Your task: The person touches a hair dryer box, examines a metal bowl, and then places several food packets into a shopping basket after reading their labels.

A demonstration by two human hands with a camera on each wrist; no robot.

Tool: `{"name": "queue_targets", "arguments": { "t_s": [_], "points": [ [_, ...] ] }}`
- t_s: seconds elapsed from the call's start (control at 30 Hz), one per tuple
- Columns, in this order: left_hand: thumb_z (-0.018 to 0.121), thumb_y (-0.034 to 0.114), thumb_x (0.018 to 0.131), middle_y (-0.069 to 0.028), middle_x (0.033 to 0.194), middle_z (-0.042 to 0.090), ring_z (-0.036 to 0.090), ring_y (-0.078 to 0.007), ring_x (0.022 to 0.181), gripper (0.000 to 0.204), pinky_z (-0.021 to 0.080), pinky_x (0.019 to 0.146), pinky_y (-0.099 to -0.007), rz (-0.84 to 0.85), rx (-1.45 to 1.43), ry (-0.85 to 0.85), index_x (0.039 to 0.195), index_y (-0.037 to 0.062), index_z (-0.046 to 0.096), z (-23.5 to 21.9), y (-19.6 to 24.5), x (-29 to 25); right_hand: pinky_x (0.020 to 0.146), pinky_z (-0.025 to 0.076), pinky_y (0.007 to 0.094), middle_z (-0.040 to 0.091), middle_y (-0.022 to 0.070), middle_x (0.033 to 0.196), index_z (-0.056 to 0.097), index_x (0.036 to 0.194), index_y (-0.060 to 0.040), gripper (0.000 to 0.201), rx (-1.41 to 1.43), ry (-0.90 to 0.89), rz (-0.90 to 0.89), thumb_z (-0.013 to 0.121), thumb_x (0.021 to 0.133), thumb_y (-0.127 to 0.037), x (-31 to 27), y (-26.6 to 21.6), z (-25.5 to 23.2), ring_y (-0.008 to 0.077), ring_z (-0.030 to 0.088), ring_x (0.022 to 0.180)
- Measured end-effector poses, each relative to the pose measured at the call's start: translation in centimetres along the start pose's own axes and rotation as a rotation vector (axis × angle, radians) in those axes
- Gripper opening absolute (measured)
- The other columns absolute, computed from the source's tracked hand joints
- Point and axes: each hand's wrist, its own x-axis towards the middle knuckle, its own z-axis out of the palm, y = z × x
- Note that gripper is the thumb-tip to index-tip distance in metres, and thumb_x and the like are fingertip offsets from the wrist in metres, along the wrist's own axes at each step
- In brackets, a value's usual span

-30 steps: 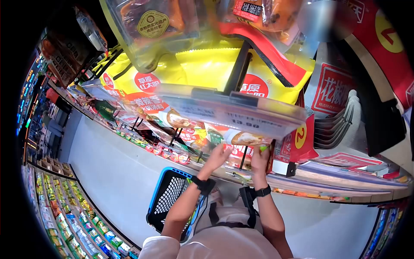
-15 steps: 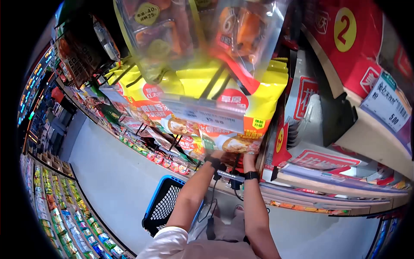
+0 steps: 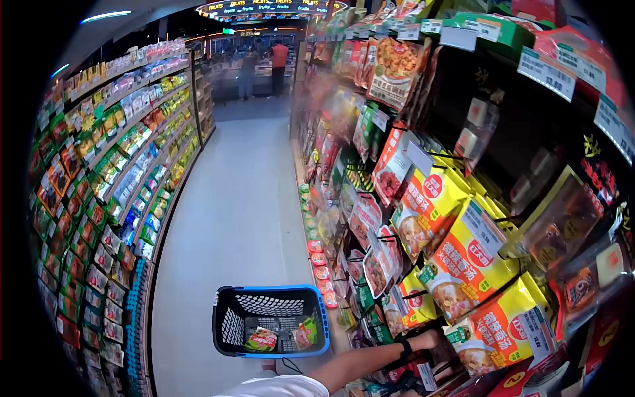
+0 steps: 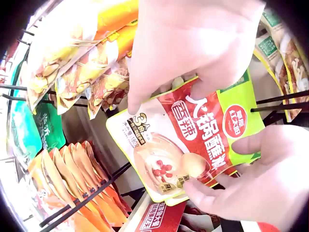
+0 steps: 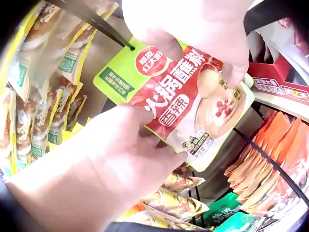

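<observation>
Flat lime-green, red and white plastic packet (image 4: 186, 133), centre of left wrist view, between both hands, green end meeting black metal hook (image 5: 102, 24).
Left hand (image 4: 193, 46) pinches upper long edge, thumb on the printed face; right hand (image 4: 260, 179) grips lower long edge, fingers bent over the front, whatever lies behind not visible. Long axis slopes lower left to upper right in that view, green end to the right, whiter end lower left. Judged light, pliable, a little slick, not fragile; best hold: the long side edges.
</observation>
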Motion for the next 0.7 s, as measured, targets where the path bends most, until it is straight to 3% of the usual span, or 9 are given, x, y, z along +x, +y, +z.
{"name": "queue_targets", "arguments": {
  "t_s": [0.1,0.17,0.2,0.27,0.37,0.4,0.47,0.57,0.7],
  "points": [
    [0.054,0.019,0.083,-0.0256,0.1,0.063,0.062,-0.032,0.088,0.034,0.049,0.075,-0.0404,0.092,0.119,0.063,0.108,-0.0042,0.059,-0.3,0.1,-1.1,0.079,0.047,0.0377,0.055,0.0079,0.112,0.048,0.127,-0.0083,0.042,-0.043,0.081,0.021,0.053,0.088,-0.023,-0.6,-0.2,0.1,0.0224,0.055,0.099],
    [0.053,0.016,0.086,-0.0287,0.117,0.052,0.051,-0.0422,0.109,0.037,0.042,0.092,-0.0424,0.095,-0.289,0.669,0.117,-0.0044,0.051,0.5,2.7,-6.2,0.08,0.046,0.0386,0.054,0.0087,0.115,0.047,0.128,-0.0084,0.042,0.027,0.095,0.017,0.052,0.089,-0.024,-2.9,-0.1,0.0,0.0231,0.054,0.102],
    [0.05,0.024,0.092,-0.028,0.129,0.046,0.047,-0.0399,0.118,0.051,0.038,0.1,-0.0398,0.099,-0.562,0.245,0.133,-0.0026,0.035,-3.6,3.3,-10.6,0.081,0.046,0.039,0.054,0.0091,0.117,0.046,0.129,-0.0084,0.042,0.099,0.047,0.022,0.051,0.09,-0.025,-5.4,0.1,0.2,0.0235,0.054,0.103],
    [0.047,0.024,0.097,-0.0172,0.124,0.052,0.049,-0.026,0.118,0.042,0.039,0.098,-0.0341,0.106,-0.839,-0.014,0.13,-0.0007,0.041,-6.7,0.6,-18.5,0.083,0.046,0.0399,0.054,0.0098,0.12,0.045,0.13,-0.0086,0.043,0.244,-0.284,0.127,0.05,0.092,-0.027,-13.7,-0.2,0.1,0.0242,0.053,0.106],
    [0.048,0.026,0.097,-0.0092,0.104,0.06,0.06,-0.0131,0.096,0.033,0.05,0.073,-0.0297,0.017,-1.32,-0.101,0.119,0.0014,0.051,-9.5,-11.5,-33.6,0.082,0.047,0.0336,0.058,0.0112,0.113,0.051,0.12,-0.0076,0.034,-0.077,-0.863,0.458,0.052,0.092,-0.026,-27.3,-2.1,1.5,0.022,0.058,0.101],
    [0.049,0.023,0.095,-0.0073,0.095,0.061,0.063,-0.0153,0.088,0.03,0.051,0.071,-0.0311,0.122,-1.294,0.134,0.116,0.0012,0.054,-12.7,-15.5,-41.1,0.079,0.049,0.0325,0.061,0.0109,0.108,0.052,0.119,-0.0072,0.031,-0.144,-1.009,0.484,0.052,0.092,-0.023,-30.1,0.1,1.9,0.0214,0.06,0.096],
    [0.051,0.02,0.089,-0.0131,0.091,0.064,0.063,-0.033,0.085,0.023,0.051,0.07,-0.0404,-0.648,-0.302,0.693,0.103,0.002,0.056,-15.6,-22.9,-53.4,0.071,0.05,0.03,0.064,0.0095,0.099,0.053,0.116,-0.0064,0.027,-0.339,-1.262,0.457,0.05,0.094,-0.02,-36.0,2.1,5.0,0.0197,0.064,0.086],
    [0.063,0.024,0.079,-0.0148,0.097,0.062,0.061,-0.0339,0.089,0.042,0.045,0.076,-0.0474,-1.331,-0.037,1.307,0.114,0.0058,0.05,-17.8,-29.1,-68.1,0.065,0.051,0.0273,0.066,0.0084,0.092,0.055,0.108,-0.004,0.023,-0.586,-1.617,0.185,0.048,0.096,-0.022,-43.9,4.9,12.5,0.0169,0.065,0.078],
    [0.069,0.03,0.075,-0.0156,0.129,0.05,0.047,-0.0351,0.119,0.062,0.033,0.096,-0.06,-1.548,0.087,1.002,0.127,0.0077,0.044,-16.5,-33.3,-77.2,0.061,0.049,0.0255,0.065,0.0087,0.091,0.052,0.11,-0.0035,0.024,-0.742,-1.928,-0.414,0.05,0.095,-0.022,-54.5,10.2,24.8,0.0149,0.064,0.076]
  ]
}}
